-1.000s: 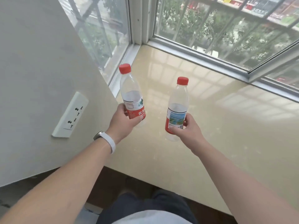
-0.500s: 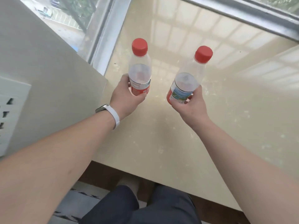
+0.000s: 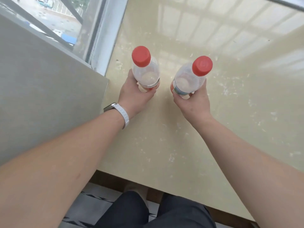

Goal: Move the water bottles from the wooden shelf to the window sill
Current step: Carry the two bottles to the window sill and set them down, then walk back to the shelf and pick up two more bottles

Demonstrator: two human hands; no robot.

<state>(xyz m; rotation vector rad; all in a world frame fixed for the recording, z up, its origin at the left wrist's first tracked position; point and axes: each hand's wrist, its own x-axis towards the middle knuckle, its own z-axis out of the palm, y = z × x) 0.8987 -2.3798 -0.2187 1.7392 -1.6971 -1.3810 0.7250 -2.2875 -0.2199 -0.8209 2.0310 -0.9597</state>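
Observation:
Two clear water bottles with red caps stand upright over the glossy cream window sill (image 3: 189, 137), seen almost from straight above. My left hand (image 3: 136, 97), with a white watch band at the wrist, grips the left bottle (image 3: 145, 69) around its lower body. My right hand (image 3: 193, 102) grips the right bottle (image 3: 192, 76) the same way. The bottles' bases are hidden by my fingers, so I cannot tell whether they touch the sill. The wooden shelf is out of view.
A grey wall panel (image 3: 46, 96) juts out at the left, right beside my left wrist. The window frame (image 3: 105, 33) runs along the sill's far left edge. The sill's near edge lies above my dark trousers (image 3: 148, 211).
Both hands have come lower over the sill with the bottles held upright. My view has tipped further down, so the wall socket and the outside trees have left the picture.

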